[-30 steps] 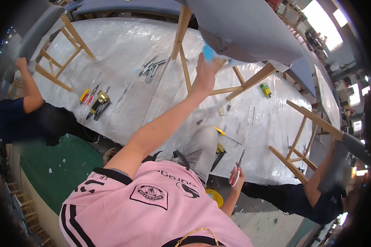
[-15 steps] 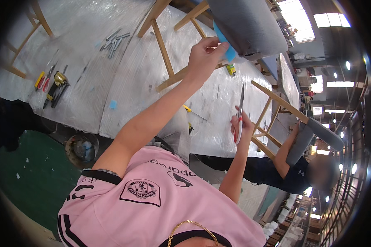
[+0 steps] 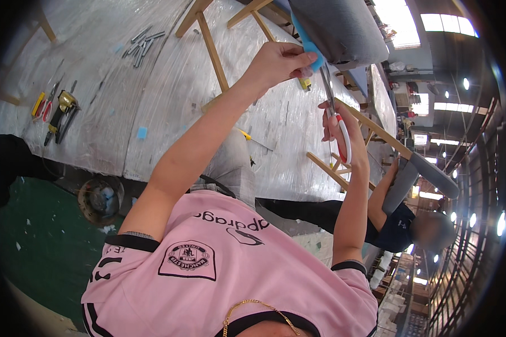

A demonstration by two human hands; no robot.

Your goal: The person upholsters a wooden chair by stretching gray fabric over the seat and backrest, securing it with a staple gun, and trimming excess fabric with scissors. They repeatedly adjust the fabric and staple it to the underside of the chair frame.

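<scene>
My left hand (image 3: 281,64) is closed in a pinch on the free end of a strip of blue foam (image 3: 312,51), which runs along the edge of a grey upholstered chair part (image 3: 343,28). Scissors (image 3: 344,137) with red and white handles are in my right hand (image 3: 343,126), just below on the right. Their blades point upward and reach the foam beside my left fingertips. Whether the blades touch the foam, I cannot tell. Wooden legs (image 3: 212,53) extend below the upholstered part.
The table (image 3: 168,106) is covered in clear plastic film. On it lie metal pieces (image 3: 143,46), a staple gun (image 3: 63,109), red-handled pliers (image 3: 48,106), a yellow-handled tool (image 3: 244,135) and a blue foam scrap (image 3: 142,133). At right a co-worker (image 3: 396,224) handles another chair (image 3: 419,168). A bucket (image 3: 98,199) stands at lower left.
My right hand has raised the scissors from lower down to the blue foam. My left hand keeps its pinch on the foam and has shifted slightly. The view has shifted a little.
</scene>
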